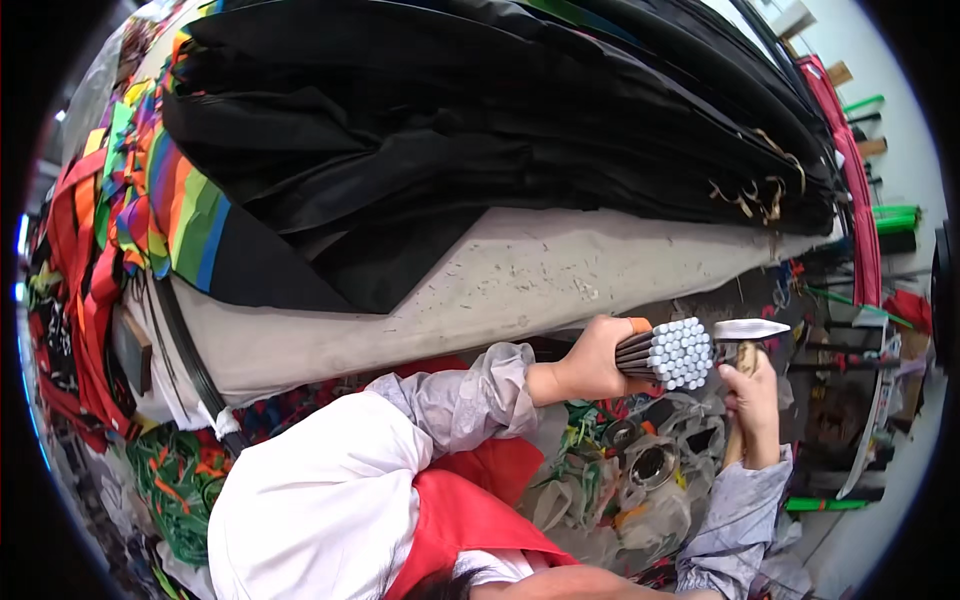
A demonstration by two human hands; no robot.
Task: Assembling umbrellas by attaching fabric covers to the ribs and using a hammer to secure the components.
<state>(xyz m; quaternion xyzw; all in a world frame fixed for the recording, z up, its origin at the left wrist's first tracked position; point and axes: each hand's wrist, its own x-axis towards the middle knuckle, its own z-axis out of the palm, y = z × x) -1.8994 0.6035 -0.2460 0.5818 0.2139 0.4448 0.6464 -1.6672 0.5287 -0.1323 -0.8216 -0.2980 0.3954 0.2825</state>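
Observation:
My left hand (592, 362) is wrapped round a bundle of thin dark rods (634, 352). Their rounded, pale blue-white tips (682, 353) point to the right, packed close together. A bit of orange shows at the top of this grip. Just right of the tips, my right hand (754, 398) is closed on the wooden handle of a hammer (752, 330). Its metal head lies sideways above my fingers, tapering toward the right, close to the rod tips. I cannot tell whether the hammer touches them.
A table with a pale cover (520, 275) stretches ahead, bearing a large pile of black fabric (480, 130) with rainbow-striped ends (190, 220). Clear plastic bags (655, 490) lie below my hands. Green and orange strips (185, 490) are heaped at left; a red-edged rack (850, 180) stands at right.

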